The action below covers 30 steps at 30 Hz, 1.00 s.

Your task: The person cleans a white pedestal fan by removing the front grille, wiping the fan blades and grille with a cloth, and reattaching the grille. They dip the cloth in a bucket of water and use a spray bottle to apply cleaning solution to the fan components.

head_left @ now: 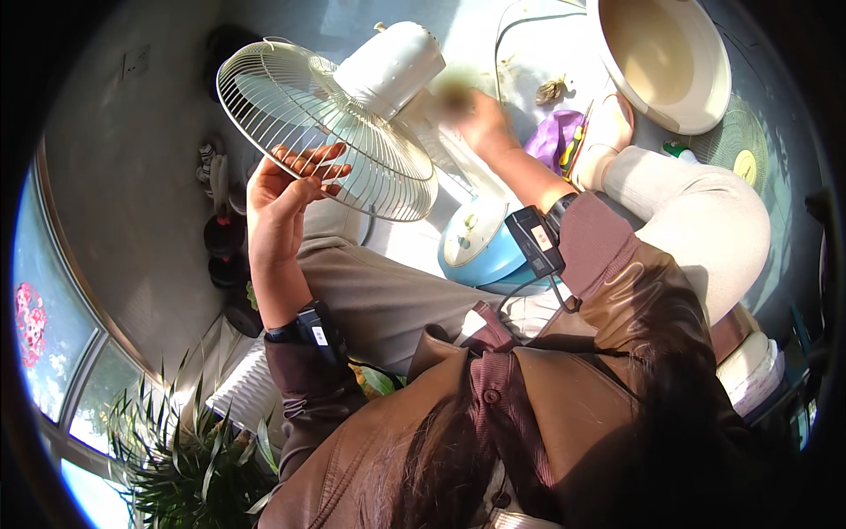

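A white electric fan [392, 70] stands tilted between my legs, its round blue base [471, 242] nearest my body. My left hand [295, 181] is closed on the lower left of the wire guard [264, 97], with fingers curled through and around the wires. Pale blue blades show behind the wires. My right hand [485, 123] is beside the fan's white column [445, 154], just below the motor housing. A blurred patch covers its fingers, so what they hold or touch is hidden.
A white basin [721, 75] with murky brownish water stands at the far right. Near it lie a round mesh guard [740, 141], a purple cloth [551, 137] and a yellow-and-black screwdriver [573, 150]. A crumpled brown scrap [551, 90] is on the floor. A leafy plant [189, 458] stands lower left.
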Each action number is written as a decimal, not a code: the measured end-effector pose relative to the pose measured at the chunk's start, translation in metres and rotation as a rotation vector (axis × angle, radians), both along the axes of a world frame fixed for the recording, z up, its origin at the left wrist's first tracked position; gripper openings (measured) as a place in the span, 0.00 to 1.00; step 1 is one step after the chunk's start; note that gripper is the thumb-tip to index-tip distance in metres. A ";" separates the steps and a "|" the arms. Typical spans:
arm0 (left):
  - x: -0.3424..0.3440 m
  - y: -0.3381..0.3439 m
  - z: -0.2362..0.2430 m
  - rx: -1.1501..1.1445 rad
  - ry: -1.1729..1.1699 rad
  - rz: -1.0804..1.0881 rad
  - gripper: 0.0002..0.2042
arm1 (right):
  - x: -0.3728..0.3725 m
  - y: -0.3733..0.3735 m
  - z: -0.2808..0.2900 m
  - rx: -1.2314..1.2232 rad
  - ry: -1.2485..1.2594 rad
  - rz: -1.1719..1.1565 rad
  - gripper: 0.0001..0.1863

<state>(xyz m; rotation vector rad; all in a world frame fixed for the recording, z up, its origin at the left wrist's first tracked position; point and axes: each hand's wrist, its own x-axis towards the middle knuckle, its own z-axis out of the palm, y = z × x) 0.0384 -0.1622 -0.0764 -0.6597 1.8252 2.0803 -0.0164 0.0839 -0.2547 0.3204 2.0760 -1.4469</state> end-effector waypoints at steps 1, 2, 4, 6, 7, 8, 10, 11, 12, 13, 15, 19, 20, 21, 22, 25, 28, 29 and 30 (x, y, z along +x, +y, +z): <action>-0.001 0.002 0.000 -0.003 0.004 -0.003 0.10 | 0.006 0.012 -0.017 0.030 -0.107 0.048 0.09; -0.002 0.003 0.000 -0.006 0.005 -0.006 0.10 | 0.013 0.021 -0.033 0.103 -0.219 0.061 0.11; -0.002 0.007 0.000 -0.043 0.013 -0.030 0.11 | 0.032 0.033 -0.061 -0.053 -0.271 0.042 0.15; -0.002 0.011 0.000 -0.070 0.027 -0.031 0.12 | 0.040 0.039 -0.084 -0.152 -0.352 0.005 0.18; -0.002 0.013 0.001 -0.075 0.021 -0.010 0.12 | 0.044 0.038 -0.091 -0.188 -0.396 -0.018 0.19; -0.002 0.016 0.001 -0.080 0.014 0.009 0.12 | 0.045 0.038 -0.096 -0.207 -0.420 -0.065 0.20; -0.007 0.018 0.001 -0.083 0.013 0.029 0.12 | 0.037 0.032 -0.098 -0.213 -0.376 -0.063 0.23; -0.008 0.019 0.001 -0.083 0.017 0.036 0.12 | 0.031 0.028 -0.095 -0.184 -0.294 -0.052 0.22; -0.009 0.020 0.000 -0.064 0.038 0.040 0.11 | 0.024 0.022 -0.089 -0.154 -0.200 -0.033 0.22; -0.010 0.020 0.000 -0.052 0.044 0.052 0.11 | 0.018 0.017 -0.080 -0.067 -0.084 -0.029 0.19; -0.012 0.018 -0.001 -0.056 0.079 0.062 0.10 | 0.008 -0.001 -0.054 -0.103 -0.039 -0.106 0.17; -0.019 0.005 -0.004 -0.063 0.184 0.197 0.04 | 0.012 -0.036 0.001 -0.276 0.067 0.064 0.17; -0.022 0.001 -0.006 -0.070 0.228 0.249 0.04 | 0.016 -0.041 0.010 -0.312 0.120 0.107 0.15; -0.025 -0.004 -0.006 -0.052 0.261 0.264 0.03 | 0.017 -0.044 0.016 -0.304 0.139 0.180 0.14; -0.028 -0.008 -0.008 -0.028 0.301 0.285 0.03 | 0.016 -0.047 0.019 -0.295 0.141 0.280 0.13; -0.028 -0.014 -0.010 -0.147 0.281 0.401 0.01 | 0.003 -0.048 0.021 -0.260 -0.032 0.323 0.13; -0.030 -0.016 -0.010 -0.152 0.281 0.398 0.02 | -0.008 -0.054 0.025 -0.259 0.128 0.183 0.11; -0.031 -0.014 -0.010 -0.180 0.283 0.416 0.03 | -0.007 -0.061 0.028 -0.297 0.217 0.046 0.10; -0.032 -0.013 -0.010 -0.215 0.281 0.455 0.03 | -0.005 -0.068 0.032 -0.334 0.240 -0.041 0.10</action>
